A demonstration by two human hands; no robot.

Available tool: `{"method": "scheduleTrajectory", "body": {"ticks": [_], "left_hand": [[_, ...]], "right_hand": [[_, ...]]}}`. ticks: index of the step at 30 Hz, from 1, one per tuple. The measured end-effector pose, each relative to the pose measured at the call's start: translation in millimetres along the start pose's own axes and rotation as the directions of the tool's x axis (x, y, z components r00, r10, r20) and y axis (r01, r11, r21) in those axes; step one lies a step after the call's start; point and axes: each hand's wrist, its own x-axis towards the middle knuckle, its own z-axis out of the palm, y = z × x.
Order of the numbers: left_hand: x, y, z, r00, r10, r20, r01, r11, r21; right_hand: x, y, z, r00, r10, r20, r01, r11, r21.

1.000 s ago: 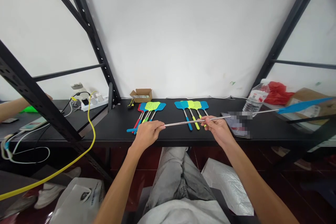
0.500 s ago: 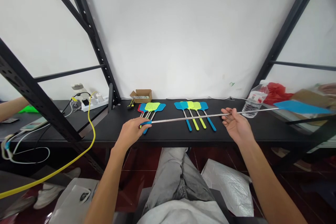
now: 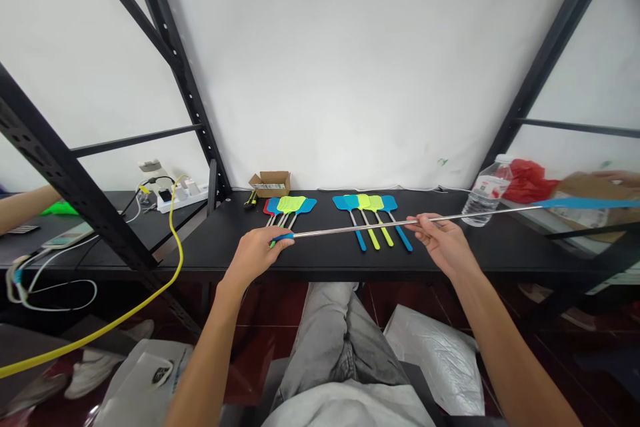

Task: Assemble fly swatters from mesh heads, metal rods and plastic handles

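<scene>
A blue fly swatter (image 3: 350, 229) with a long extended metal rod is held level across the front of me. My left hand (image 3: 256, 250) is closed around its blue handle end at the left. Farther along the rod, the fingers of my right hand (image 3: 440, 240) pinch the metal. The swatter's blue head points off to the right and is seen nearly edge-on. Behind the rod lies a fanned row of blue and yellow-green fly swatters (image 3: 374, 213). Beyond my left hand is a second bunch of swatters (image 3: 291, 204) in red, blue and yellow-green, its handles partly hidden by that hand.
On the black table (image 3: 320, 267) are a small open cardboard box (image 3: 271, 184), a plastic bottle (image 3: 486, 190) and a red bag (image 3: 530, 180). Black rack posts rise on both sides. A yellow cable (image 3: 177, 260) hangs at left, near another person's arm (image 3: 27, 209).
My right hand has slid left along the rod and now pinches it. The swatter's head has turned from broad view to nearly edge-on and shifted right.
</scene>
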Motion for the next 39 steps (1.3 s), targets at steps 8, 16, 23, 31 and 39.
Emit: {"method": "scheduleTrajectory", "body": {"ticks": [8, 16, 23, 31, 39], "left_hand": [[-1, 0, -1, 1.000, 0.000, 0.001, 0.000, 0.999, 0.038], [-1, 6, -6, 1.000, 0.023, -0.018, -0.022, 0.998, 0.058], [1, 18, 1, 0.994, 0.086, -0.064, -0.081, 0.994, 0.066], [3, 39, 9, 0.989, 0.126, -0.075, -0.120, 0.990, 0.081], [3, 53, 18, 0.988, 0.142, -0.062, -0.137, 0.988, 0.075]], "right_hand": [[3, 11, 2, 0.998, -0.035, -0.044, 0.037, 0.998, 0.051], [4, 14, 4, 0.992, -0.081, -0.096, 0.090, 0.992, 0.088], [0, 18, 17, 0.992, -0.063, -0.106, 0.073, 0.993, 0.096], [-10, 28, 41, 0.997, -0.031, -0.074, 0.042, 0.987, 0.155], [-19, 34, 57, 0.999, -0.018, -0.041, 0.025, 0.983, 0.184]]}}
